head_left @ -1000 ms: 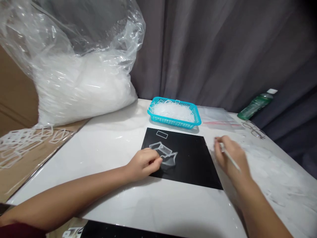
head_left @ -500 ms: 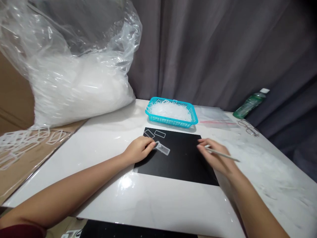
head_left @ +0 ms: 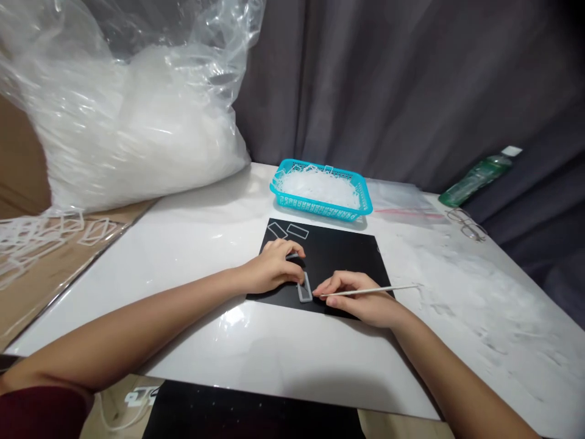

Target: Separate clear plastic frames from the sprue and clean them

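Observation:
My left hand (head_left: 274, 266) rests over the left part of a black mat (head_left: 342, 256), thumb and forefinger apart, the thumb touching the top of a small translucent rectangular frame (head_left: 304, 288). Another pale piece shows partly behind its fingers. My right hand (head_left: 359, 297) is closed round a thin white stick (head_left: 365, 291), whose tip lies just right of the frame. Two thin white rectangular outlines, one tilted (head_left: 277, 230) and one flatter (head_left: 297, 231), lie at the mat's upper left.
Behind the mat stands a blue basket (head_left: 320, 210) of white pieces. A large plastic bag (head_left: 137, 128) and loose white frames (head_left: 36, 238) are at left. Clear bags (head_left: 402, 198), glasses (head_left: 470, 227) and a green bottle (head_left: 478, 178) lie at back right.
My right hand has moved left with the stick, close to my left hand. My left thumb and forefinger have spread apart, and the translucent frame now lies upright lengthwise. The view has shifted a little.

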{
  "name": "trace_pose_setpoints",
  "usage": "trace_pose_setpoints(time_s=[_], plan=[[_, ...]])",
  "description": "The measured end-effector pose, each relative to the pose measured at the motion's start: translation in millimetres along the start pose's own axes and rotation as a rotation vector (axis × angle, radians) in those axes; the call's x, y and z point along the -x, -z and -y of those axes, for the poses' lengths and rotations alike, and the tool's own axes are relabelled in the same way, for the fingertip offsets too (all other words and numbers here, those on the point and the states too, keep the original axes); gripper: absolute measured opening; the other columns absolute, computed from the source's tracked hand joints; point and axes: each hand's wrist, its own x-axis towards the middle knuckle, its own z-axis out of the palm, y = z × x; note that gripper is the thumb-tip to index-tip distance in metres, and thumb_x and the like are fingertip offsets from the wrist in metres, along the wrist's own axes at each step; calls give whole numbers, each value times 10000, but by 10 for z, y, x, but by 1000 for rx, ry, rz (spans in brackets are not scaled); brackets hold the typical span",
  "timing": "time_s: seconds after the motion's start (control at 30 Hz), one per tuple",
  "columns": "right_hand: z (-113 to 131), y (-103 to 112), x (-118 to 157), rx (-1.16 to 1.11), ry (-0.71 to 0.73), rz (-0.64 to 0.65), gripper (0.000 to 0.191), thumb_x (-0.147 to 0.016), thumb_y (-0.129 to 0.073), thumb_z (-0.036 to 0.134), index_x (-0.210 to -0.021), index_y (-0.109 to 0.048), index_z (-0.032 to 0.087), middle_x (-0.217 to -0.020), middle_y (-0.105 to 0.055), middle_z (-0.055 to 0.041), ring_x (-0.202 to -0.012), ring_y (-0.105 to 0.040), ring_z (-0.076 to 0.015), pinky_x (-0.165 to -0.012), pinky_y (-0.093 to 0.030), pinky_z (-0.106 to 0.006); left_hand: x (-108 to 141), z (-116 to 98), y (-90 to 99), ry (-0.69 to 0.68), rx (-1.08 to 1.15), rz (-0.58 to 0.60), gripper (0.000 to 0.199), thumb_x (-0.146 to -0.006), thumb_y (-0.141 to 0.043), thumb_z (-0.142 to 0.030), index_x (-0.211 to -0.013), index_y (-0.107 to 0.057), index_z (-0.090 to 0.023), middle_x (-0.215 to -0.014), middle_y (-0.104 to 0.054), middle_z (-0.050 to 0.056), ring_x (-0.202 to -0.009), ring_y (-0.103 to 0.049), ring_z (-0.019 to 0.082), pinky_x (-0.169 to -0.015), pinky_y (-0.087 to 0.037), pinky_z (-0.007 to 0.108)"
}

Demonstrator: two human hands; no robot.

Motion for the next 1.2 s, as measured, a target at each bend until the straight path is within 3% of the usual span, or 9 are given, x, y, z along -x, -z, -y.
trace_pose_setpoints(time_s=[0.13, 0.27, 0.47, 0.77, 1.03, 1.2], plan=[[43, -68, -8, 168, -14, 0, 91, -826, -643, 288, -800, -667, 205, -938, -737, -59, -854, -688, -208, -750, -529, -345, 54, -35, 71, -54, 10, 29, 148, -881, -589, -292, -892, -734, -317, -1262, -537, 41, -1106, -452, 259, -930, -304, 415], [48, -136, -44, 238, -35, -27, 80, -814, -648, 284, -819, -702, 224, -923, -745, -46, -856, -690, -210, -774, -530, -348, 132, -152, 132, -76, 46, 21, 177, -873, -563, -280, -981, -702, -259, -1226, -592, 66, -1096, -519, 241, -976, -297, 409], [26, -153, -62, 210, -74, 23, 88, -794, -673, 302, -801, -703, 219, -898, -749, -47, -838, -693, -214, -734, -537, -336, 186, -294, 0, 36, 38, -19, 547, -819, -613, -464, -1293, -522, -204, -1382, -483, 131, -1271, -425, 322, -1062, -271, 487], [77, -159, -102, 220, -107, 31, 112, -804, -656, 306, -785, -719, 215, -850, -750, -44, -788, -687, -208, -707, -530, -328, 149, -282, -49, 144, 21, 54, 678, -776, -648, -488, -1358, -461, -194, -1442, -389, 159, -1354, -276, 383, -1103, -124, 640], [117, -109, -96, 343, -34, 17, 96, -812, -646, 264, -781, -729, 229, -867, -742, -32, -782, -684, -194, -713, -521, -313, 121, -265, -44, 189, 22, 124, 763, -767, -645, -517, -1409, -391, -194, -1502, -278, 186, -1403, -149, 421, -1098, -112, 656], [61, -144, -54, 311, 67, 18, 79, -823, -651, 250, -766, -687, 209, -1016, -735, -52, -938, -689, -199, -792, -532, -301, 122, -273, -29, 215, 18, 136, 811, -762, -636, -539, -1429, -358, -172, -1517, -239, 199, -1412, -126, 419, -1106, -110, 645]])
